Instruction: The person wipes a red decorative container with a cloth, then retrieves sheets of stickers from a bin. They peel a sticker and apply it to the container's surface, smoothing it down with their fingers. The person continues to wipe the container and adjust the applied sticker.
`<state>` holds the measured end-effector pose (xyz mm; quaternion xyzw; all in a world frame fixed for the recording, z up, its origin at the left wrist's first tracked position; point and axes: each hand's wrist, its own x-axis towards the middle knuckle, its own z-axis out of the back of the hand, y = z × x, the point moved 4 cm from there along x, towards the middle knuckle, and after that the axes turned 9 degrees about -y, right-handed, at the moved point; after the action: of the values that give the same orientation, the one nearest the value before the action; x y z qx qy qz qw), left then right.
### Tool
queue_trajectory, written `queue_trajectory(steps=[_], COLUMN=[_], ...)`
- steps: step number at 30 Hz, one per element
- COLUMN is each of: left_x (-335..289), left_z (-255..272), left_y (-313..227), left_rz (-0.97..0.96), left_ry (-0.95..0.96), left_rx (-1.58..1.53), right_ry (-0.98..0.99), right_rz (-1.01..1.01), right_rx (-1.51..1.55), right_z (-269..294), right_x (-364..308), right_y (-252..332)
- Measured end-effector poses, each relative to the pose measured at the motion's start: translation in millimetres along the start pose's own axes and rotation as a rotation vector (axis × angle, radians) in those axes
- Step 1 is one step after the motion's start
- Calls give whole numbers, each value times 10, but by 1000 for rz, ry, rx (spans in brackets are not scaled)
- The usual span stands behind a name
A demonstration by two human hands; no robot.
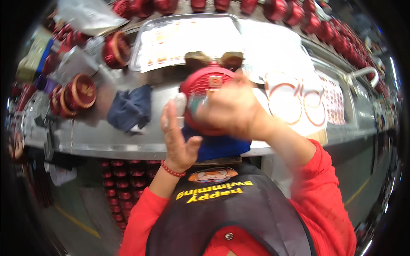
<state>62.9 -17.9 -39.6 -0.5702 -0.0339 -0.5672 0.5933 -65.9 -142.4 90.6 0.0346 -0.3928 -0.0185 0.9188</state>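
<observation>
In front of me a round red lacquer-like piece (205, 83) with a gold emblem stands tilted between wooden blocks (197, 59) and a blue cloth (224, 147). My right hand (235, 106), smeared by motion, is over its face with the fingers curled. A greenish thing shows by those fingers, too blurred to name. Beside the red piece, my left hand (177, 143) is open, fingers up and thumb apart, with a white wrap on a finger. A whitish rounded thing (179, 109) lies between that hand and the red piece; whether the hand touches it, I cannot tell.
A metal tray (137, 53) with sticker sheets lies at the back; more printed sheets (294, 102) are to the right. Left are a dark blue cloth (131, 107) and red round containers (81, 91). Rows of red pieces (294, 15) line the back. The metal table's edge (106, 149) is close.
</observation>
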Motion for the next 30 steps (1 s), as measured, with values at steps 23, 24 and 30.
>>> queue_trajectory(steps=[23, 24, 30], left_x=[-46, -39, -43], left_z=[-97, -102, -104], left_y=[-60, -68, -61], left_rz=[71, 49, 49], left_ry=[-23, -11, 7], left_rx=[-240, -214, -214], right_ry=[-218, -164, 87], right_rz=[-1806, -1796, -792], right_rx=[-105, -165, -1166], right_z=[2104, 2117, 2133], right_x=[-3790, -3756, -3242], right_y=[-2503, -2501, -2299])
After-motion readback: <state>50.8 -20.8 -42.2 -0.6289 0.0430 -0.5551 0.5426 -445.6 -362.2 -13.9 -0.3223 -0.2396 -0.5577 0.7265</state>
